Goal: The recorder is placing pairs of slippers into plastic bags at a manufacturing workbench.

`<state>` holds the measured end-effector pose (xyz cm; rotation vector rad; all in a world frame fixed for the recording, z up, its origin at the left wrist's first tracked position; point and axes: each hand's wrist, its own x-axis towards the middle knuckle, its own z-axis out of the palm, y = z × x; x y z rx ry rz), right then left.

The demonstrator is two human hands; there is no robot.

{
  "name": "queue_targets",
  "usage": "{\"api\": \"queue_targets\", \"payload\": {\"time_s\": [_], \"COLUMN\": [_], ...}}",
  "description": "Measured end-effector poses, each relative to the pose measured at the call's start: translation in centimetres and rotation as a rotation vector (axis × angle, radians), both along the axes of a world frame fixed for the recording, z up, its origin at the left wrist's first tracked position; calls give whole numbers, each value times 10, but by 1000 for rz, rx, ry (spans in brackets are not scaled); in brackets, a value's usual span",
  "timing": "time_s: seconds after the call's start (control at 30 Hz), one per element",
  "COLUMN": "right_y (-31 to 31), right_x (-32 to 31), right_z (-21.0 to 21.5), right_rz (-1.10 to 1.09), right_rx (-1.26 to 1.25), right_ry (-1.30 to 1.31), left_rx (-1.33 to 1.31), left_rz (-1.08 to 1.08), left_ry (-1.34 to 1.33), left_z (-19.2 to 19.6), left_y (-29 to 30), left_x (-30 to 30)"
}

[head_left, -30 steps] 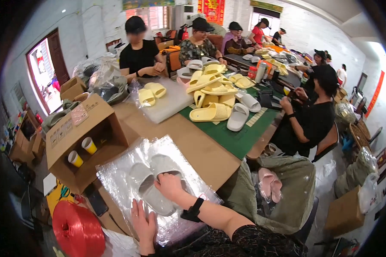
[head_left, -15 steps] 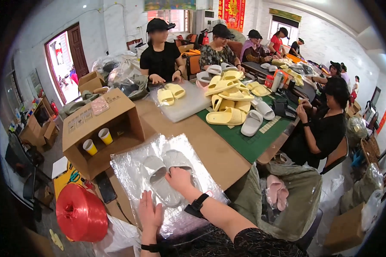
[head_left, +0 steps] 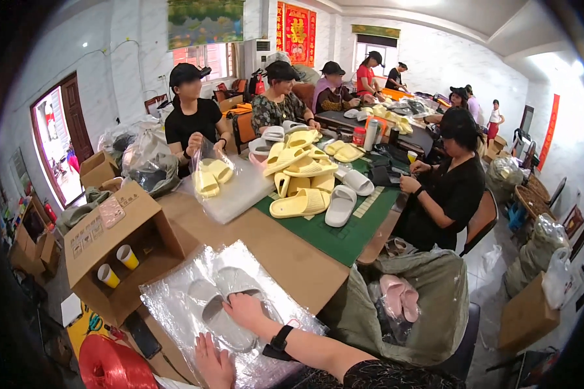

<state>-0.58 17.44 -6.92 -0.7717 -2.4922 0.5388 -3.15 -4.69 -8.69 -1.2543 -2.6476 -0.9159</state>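
Note:
A pair of pale grey slippers [head_left: 222, 305] lies inside a clear plastic bag [head_left: 175, 305] on the brown tabletop [head_left: 285, 253] in front of me. My right hand [head_left: 243, 311] presses flat on the slippers through the plastic, a black watch on its wrist. My left hand [head_left: 215, 363] rests palm down on the near edge of the bag, fingers spread. Neither hand grips anything.
An open cardboard box [head_left: 120, 240] with two yellow paper cups stands to the left. A red twine spool [head_left: 110, 366] sits at lower left. Yellow and white slippers [head_left: 305, 185] pile on a green mat ahead. Several seated people work around the tables. A grey sack [head_left: 428, 305] holds pink slippers.
The view has shifted, so the bag and slippers sit slightly lower. My right hand has slid a little over the slippers; my left hand stays at the bag's near edge.

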Motion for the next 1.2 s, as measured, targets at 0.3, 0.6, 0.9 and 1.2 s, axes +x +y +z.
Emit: {"api": "queue_targets", "payload": {"time_s": [0.3,0.6,0.9,1.2], "right_y": [15,29,107,197], "right_x": [-1,48,256,528], "right_z": [0,15,59,-68], "right_rz": [12,-10,-538,-978], "right_rx": [-101,-66,139,134], "right_ry": [113,73,280,-917], "left_rx": [35,8,120,77], "left_rz": [1,-41,-39,-47], "left_ry": [-138,-17,-106,-55], "left_z": [10,16,11,8], "left_y": [5,15,7,10], "left_x": [-1,-3,1,-2]}}
